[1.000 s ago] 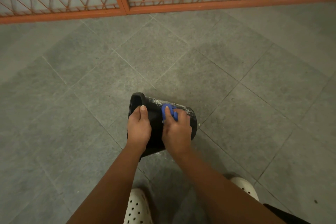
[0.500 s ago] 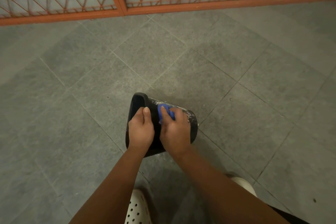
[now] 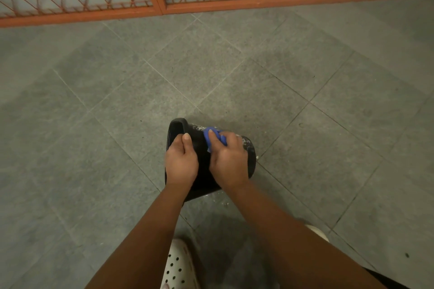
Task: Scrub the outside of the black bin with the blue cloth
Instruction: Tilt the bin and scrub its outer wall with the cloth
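Note:
The black bin [image 3: 203, 166] lies on its side on the grey tiled floor, its mouth to the left and its base to the right. White suds speckle its upper wall near the base. My left hand [image 3: 181, 162] grips the bin at the rim, thumb on the outer wall. My right hand [image 3: 229, 159] holds the blue cloth [image 3: 212, 135] against the upper wall of the bin; only the cloth's top edge shows past my fingers.
An orange metal grille [image 3: 162, 4] runs along the far edge of the floor. My white perforated shoes [image 3: 177, 265] stand just below the bin. Small white flecks lie on the tiles beside the bin's base.
My right hand with the cloth has slid slightly left along the bin wall. The left hand keeps its grip at the rim.

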`<state>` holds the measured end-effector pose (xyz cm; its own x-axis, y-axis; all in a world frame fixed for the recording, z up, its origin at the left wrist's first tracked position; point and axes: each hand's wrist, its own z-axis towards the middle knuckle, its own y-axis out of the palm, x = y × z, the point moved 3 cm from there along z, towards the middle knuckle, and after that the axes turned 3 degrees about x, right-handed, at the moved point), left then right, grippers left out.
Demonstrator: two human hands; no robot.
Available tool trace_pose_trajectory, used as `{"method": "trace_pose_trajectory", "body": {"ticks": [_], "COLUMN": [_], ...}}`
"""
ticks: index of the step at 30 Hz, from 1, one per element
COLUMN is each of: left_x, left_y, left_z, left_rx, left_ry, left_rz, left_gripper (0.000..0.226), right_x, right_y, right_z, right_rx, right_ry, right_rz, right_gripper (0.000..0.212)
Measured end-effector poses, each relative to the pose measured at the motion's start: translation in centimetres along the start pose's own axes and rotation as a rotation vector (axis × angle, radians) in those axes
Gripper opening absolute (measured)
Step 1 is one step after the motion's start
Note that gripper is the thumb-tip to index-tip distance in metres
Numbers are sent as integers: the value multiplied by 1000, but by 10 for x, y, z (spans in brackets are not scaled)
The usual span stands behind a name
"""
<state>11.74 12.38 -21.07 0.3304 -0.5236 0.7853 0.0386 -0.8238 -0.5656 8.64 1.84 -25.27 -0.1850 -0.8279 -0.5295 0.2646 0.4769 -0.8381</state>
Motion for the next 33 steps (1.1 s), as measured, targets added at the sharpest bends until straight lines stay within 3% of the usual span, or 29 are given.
{"method": "trace_pose_trajectory", "body": {"ticks": [5,11,17,24,30,33], "left_x": [1,2,3,3,8,6], "left_y": [0,1,0,1,4,6], "left_z": [1,0,-2,1,-1,1], "left_rx": [-11,-25,9,23,9,3], "left_ry": [16,28,-6,-37,15,0], "left_rz": [10,51,48,40,75,61], "left_gripper": [39,39,39,38,40,39], "right_x": [34,16,46,17,56,38], "right_y": [2,2,3,2,3,-1], "right_z": [-15,-12,-16,-21,-22,-32], "right_rx": [-26,-40,-123,-52,-79,-46], "right_ry": [230,6,241,9,280,185], "right_rz": [-8,-6,-8,35,33,45], "right_gripper": [38,40,41,45,44,44]}}
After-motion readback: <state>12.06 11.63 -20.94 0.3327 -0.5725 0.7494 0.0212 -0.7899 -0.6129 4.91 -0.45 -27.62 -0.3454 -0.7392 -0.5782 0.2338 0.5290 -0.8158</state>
